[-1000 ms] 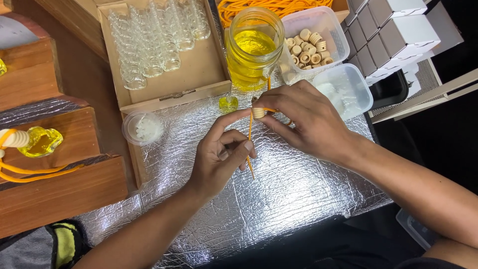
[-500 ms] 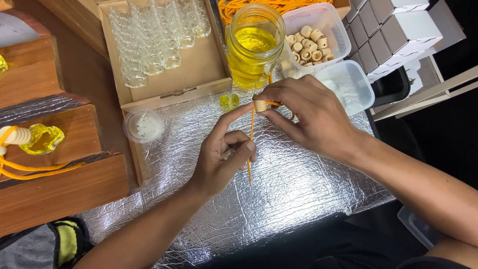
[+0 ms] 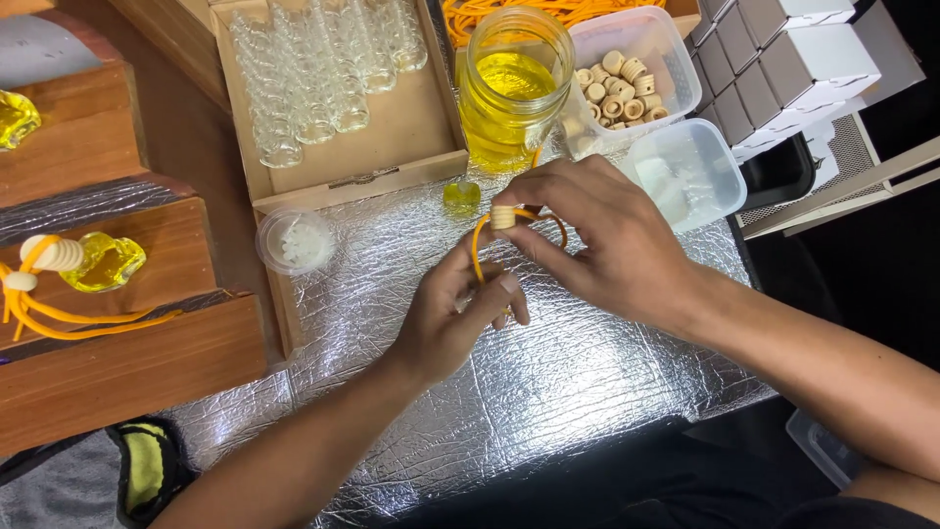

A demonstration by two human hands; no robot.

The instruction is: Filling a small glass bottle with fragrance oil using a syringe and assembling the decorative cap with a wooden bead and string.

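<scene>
Right hand (image 3: 597,245) pinches a small ribbed wooden bead (image 3: 502,216) on orange cord (image 3: 476,250); left hand (image 3: 460,309) fingers clamp the cord below. Glass jar of yellow liquid (image 3: 509,93) stands just behind.

orange cord (image 3: 477,245) now looped through wooden bead (image 3: 502,216), formerly straight

Open foil counter (image 3: 548,392) lies near the body; ahead, the jar (image 3: 509,88), tubs (image 3: 685,171) and cardboard tray (image 3: 392,127) block passage.

Bench clutter around a foil-covered surface (image 3: 548,392).
Glass jar of yellow liquid (image 3: 509,88); tub of wooden caps (image 3: 676,59); cardboard tray of empty glass bottles (image 3: 401,127); white boxes (image 3: 803,59); wooden steps (image 3: 127,362).
</scene>
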